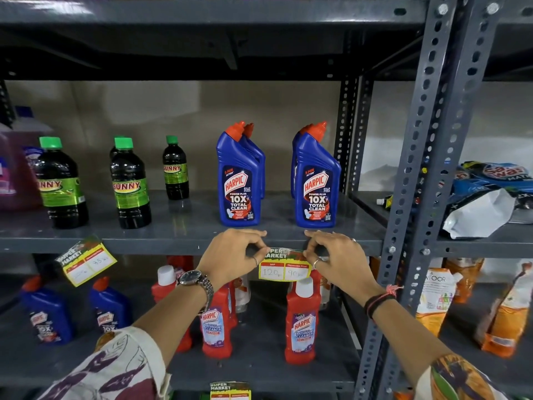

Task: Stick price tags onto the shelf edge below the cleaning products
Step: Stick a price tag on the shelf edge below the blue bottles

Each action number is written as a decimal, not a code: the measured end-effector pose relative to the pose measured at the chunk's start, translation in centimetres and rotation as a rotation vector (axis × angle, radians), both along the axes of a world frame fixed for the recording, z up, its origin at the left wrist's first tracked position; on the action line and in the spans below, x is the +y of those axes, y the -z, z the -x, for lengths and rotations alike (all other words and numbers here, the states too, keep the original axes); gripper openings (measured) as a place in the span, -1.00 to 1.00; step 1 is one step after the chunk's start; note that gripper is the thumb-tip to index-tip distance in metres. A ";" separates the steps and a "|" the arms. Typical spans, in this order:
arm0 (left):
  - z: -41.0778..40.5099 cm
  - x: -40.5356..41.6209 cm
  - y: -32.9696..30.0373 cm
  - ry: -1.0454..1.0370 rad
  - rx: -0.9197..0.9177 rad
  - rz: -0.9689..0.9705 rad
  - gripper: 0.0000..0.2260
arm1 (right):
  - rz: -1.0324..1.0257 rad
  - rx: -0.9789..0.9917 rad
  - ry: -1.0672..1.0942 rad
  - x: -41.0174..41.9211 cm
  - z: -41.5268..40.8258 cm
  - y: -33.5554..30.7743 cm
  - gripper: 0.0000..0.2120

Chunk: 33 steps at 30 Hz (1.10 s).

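A yellow and green price tag marked 120 and 90 hangs against the grey shelf edge, below the gap between two blue Harpic bottles. My left hand pinches the tag's top left corner. My right hand pinches its top right corner. Both hands press the tag's top strip to the edge. Another price tag is stuck crooked on the same edge further left, below the dark Sunny bottles.
Red Harpic bathroom cleaner bottles and blue bottles stand on the shelf below. A third tag sits on the lowest edge. A perforated metal upright rises at right, with detergent bags and orange packets beyond it.
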<state>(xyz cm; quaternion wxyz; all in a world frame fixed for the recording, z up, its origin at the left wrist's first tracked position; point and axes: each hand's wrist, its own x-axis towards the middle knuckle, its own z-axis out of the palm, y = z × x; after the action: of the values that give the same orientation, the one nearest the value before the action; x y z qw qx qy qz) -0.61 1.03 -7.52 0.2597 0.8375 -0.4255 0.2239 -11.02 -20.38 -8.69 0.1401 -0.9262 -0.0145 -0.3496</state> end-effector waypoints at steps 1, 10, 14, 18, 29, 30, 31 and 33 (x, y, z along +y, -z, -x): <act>0.0 -0.1 -0.1 -0.006 0.007 0.017 -0.91 | -0.012 -0.016 0.008 0.0 -0.1 0.0 -0.92; 0.1 -1.2 -0.4 -0.085 -0.005 0.091 -0.86 | -0.039 -0.098 0.097 0.3 -0.8 0.2 -0.87; 0.1 -1.5 -0.1 -0.111 0.002 0.125 -0.81 | -0.036 -0.147 0.153 0.8 -1.1 0.4 -0.79; 0.6 -2.3 -0.3 -0.190 -0.069 0.121 -0.71 | -0.050 -0.211 0.229 2.2 -1.7 0.2 -0.63; 1.4 -2.7 0.3 -0.212 -0.057 0.161 -0.79 | -0.140 -0.169 0.162 1.5 -1.7 0.3 -0.72; 1.4 -2.6 0.4 -0.207 -0.052 0.168 -0.80 | -0.137 -0.155 0.146 1.2 -1.6 0.3 -0.73; 1.4 -2.5 0.5 -0.203 -0.046 0.173 -0.80 | -0.130 -0.146 0.128 1.1 -1.5 0.4 -0.74; 1.5 -2.3 0.9 -0.196 -0.034 0.179 -0.82 | -0.122 -0.123 0.092 0.8 -1.1 0.4 -0.77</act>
<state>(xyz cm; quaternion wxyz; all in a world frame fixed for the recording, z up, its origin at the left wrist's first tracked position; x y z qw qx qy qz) -2.10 -1.23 -8.41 0.3031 0.8446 -0.3243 0.2994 -9.92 -19.56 -9.07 0.1790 -0.8924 0.0410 -0.4122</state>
